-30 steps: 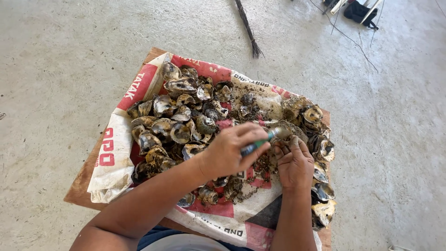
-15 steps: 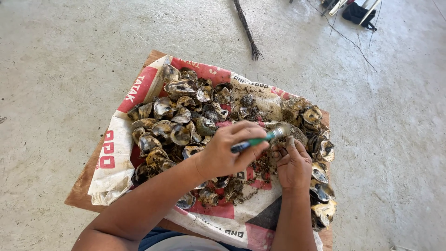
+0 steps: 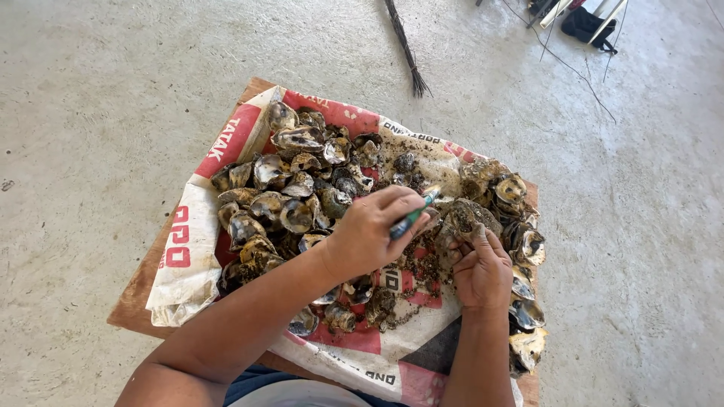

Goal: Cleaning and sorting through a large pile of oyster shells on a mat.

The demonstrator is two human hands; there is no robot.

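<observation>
Two hands busy — my left hand (image 3: 369,234) clamped on the green-handled knife (image 3: 413,215), my right hand (image 3: 479,264) gripping a rough, heavy-looking oyster (image 3: 467,218) — sharp edges, best held by its flanks.

Teal-green plastic tool handle (image 3: 411,216). Dark grey-brown oyster shells (image 3: 294,188), pearly insides. Red-white woven sack (image 3: 188,249), dark lettering. Brown wooden board (image 3: 139,290). Pale grey speckled concrete floor (image 3: 105,90).

Bare grey concrete floor (image 3: 113,90) in bright, even daylight.
</observation>
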